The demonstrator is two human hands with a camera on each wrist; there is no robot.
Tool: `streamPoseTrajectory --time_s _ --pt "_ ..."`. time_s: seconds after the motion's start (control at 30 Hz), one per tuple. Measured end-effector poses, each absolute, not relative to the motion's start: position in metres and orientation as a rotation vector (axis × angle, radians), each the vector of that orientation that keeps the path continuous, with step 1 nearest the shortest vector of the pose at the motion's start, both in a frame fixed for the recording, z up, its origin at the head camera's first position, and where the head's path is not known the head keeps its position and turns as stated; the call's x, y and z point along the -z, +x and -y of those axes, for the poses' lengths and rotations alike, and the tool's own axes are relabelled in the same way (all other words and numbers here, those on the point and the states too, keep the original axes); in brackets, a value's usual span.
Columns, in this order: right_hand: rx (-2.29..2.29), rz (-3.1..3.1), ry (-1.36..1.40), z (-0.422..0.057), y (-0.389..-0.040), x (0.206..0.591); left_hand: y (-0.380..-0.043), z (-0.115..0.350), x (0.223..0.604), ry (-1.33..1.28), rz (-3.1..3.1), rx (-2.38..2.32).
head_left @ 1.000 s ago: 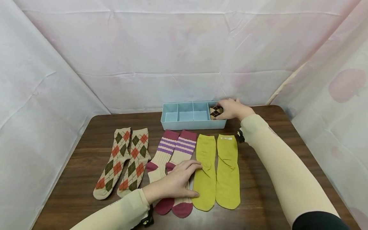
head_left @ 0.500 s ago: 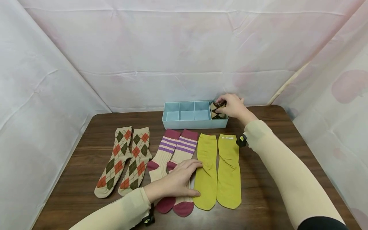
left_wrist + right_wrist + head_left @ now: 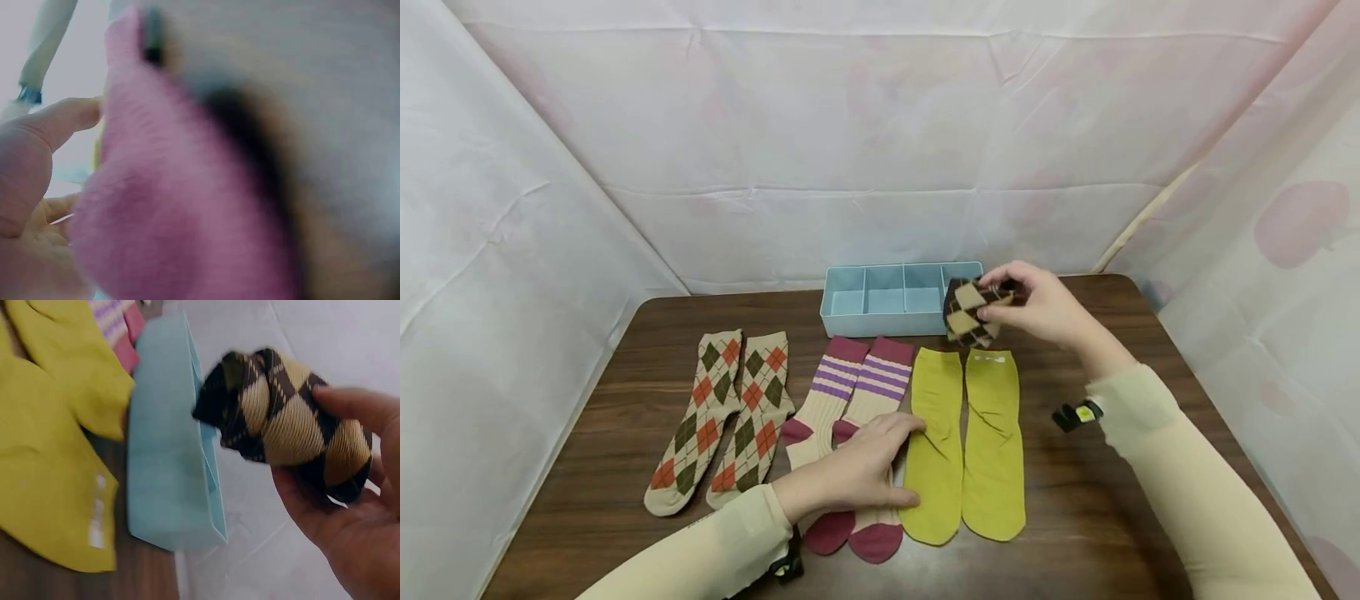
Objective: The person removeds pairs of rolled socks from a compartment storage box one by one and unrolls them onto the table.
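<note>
My right hand [image 3: 1051, 312] pinches a rolled bundle of brown and tan argyle socks [image 3: 968, 321] between thumb and fingers. In the head view the bundle overlaps the right end of a light blue divided box [image 3: 883, 324]; the right wrist view has it raised beside the box's rim. My left hand [image 3: 861, 471] rests with relaxed fingers on a pair of cream socks [image 3: 883, 379] with purple stripes and maroon toes, its fingertips at the edge of the nearer yellow-green sock [image 3: 934, 492]. A maroon sock part [image 3: 156, 206] fills much of the left wrist view, blurred.
Another yellow-green sock [image 3: 994, 467] lies to the right of the first. At the left lie two beige argyle socks [image 3: 696, 417] with red and green diamonds. The brown wooden table [image 3: 1097, 517] is bordered by pale cloth walls [image 3: 880, 150].
My right hand has lifted the rolled argyle socks out of the box's rightmost compartment and brought them towards me. My left hand stays in place.
</note>
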State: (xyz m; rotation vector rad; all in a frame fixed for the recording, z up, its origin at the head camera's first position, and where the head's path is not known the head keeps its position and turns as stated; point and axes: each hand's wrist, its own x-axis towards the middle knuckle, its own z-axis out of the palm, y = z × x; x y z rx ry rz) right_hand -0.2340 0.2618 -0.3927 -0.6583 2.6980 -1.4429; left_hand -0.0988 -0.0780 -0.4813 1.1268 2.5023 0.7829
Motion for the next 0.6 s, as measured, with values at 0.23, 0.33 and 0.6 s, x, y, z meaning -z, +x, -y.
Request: streamPoseTrajectory --time_s 0.23,0.33,0.6 --pt "1.478 -2.532 -0.940 -0.259 -0.188 0.411 -0.117 0.068 0.455 0.920 -2.498 -1.144" --pt "1.545 -2.473 -1.043 -0.256 -0.174 0.420 -0.125 0.056 0.447 0.818 -2.458 -1.314" --pt "1.659 -2.369 -1.132 -0.249 -0.161 0.440 -0.141 0.034 0.443 0.649 -2.288 -1.514"
